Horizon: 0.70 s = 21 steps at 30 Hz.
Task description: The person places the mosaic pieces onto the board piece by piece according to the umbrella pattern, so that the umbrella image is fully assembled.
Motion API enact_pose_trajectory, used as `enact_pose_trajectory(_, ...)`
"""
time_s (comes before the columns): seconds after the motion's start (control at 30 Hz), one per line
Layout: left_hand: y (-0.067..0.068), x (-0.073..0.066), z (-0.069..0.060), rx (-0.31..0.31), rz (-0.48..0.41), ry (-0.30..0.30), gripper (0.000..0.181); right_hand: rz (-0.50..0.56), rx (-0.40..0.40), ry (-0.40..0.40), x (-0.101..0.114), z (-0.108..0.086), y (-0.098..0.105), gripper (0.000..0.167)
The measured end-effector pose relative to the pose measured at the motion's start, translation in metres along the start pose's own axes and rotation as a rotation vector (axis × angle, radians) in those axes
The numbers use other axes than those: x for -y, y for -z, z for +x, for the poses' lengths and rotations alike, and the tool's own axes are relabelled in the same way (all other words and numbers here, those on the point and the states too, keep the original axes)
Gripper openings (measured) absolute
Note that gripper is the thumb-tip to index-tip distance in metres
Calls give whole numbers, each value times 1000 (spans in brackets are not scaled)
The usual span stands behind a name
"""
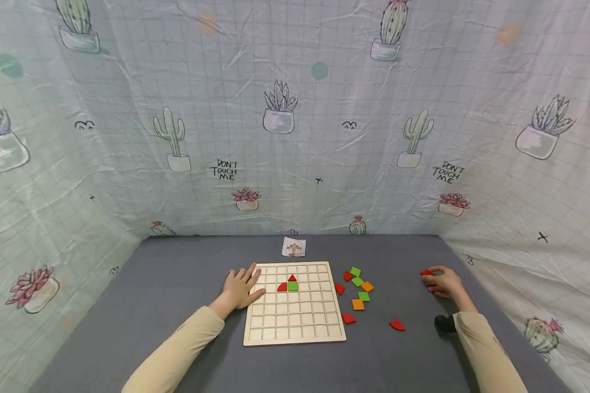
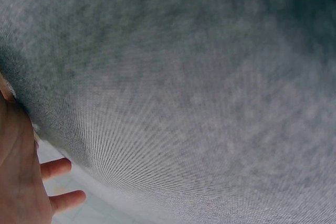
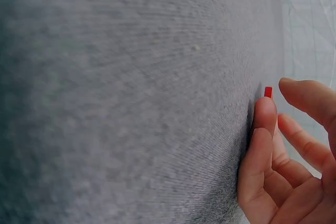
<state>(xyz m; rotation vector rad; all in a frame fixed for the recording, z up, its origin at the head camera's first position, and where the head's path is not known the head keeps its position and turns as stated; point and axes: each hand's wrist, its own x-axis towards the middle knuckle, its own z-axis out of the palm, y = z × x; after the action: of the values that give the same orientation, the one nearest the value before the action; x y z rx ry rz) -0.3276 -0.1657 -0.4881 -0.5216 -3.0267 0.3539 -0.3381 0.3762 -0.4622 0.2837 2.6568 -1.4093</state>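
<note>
A light wooden grid board [image 1: 296, 321] lies on the grey table. On its upper part sit a red triangle [image 1: 292, 278], a green square [image 1: 293, 286] and a red quarter-circle piece [image 1: 282, 287]. My left hand [image 1: 237, 287] rests with spread fingers at the board's upper left edge; two of its fingers [image 2: 63, 201] show in the left wrist view. Far to the right, my right hand [image 1: 441, 281] is low over the table, fingers bent. A red piece [image 3: 268, 92] is at one fingertip, with a gap between it and another digit above; its full shape is hidden.
Right of the board lie several loose red, green and orange pieces, including an orange square [image 1: 358, 304] and a red quarter circle [image 1: 397, 325]. A small pattern card [image 1: 293, 247] lies behind the board. A black object [image 1: 444, 323] is by the right wrist. Printed curtains [image 1: 295, 153] surround the table.
</note>
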Motion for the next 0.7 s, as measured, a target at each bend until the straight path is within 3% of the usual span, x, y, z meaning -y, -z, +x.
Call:
enact_pose_trajectory(0.03,2,0,0,1,-5,0,69,5,5,-4,0,1,0,52)
enact_pose_trajectory(0.07,11,-2,-3,38,-11,8,68,9,10,-7,0,2,1,51)
enact_pose_trajectory(0.17,16,-4,-6,38,-24,-1,66,29,15,-24,-1,4,1,49)
enact_pose_trajectory(0.43,15,-5,-8,29,-19,-11,66,85,2,-85,-5,12,4,42)
enact_pose_trajectory(0.7,16,-4,-9,26,-10,-8,66,-21,49,-40,-1,11,3,33)
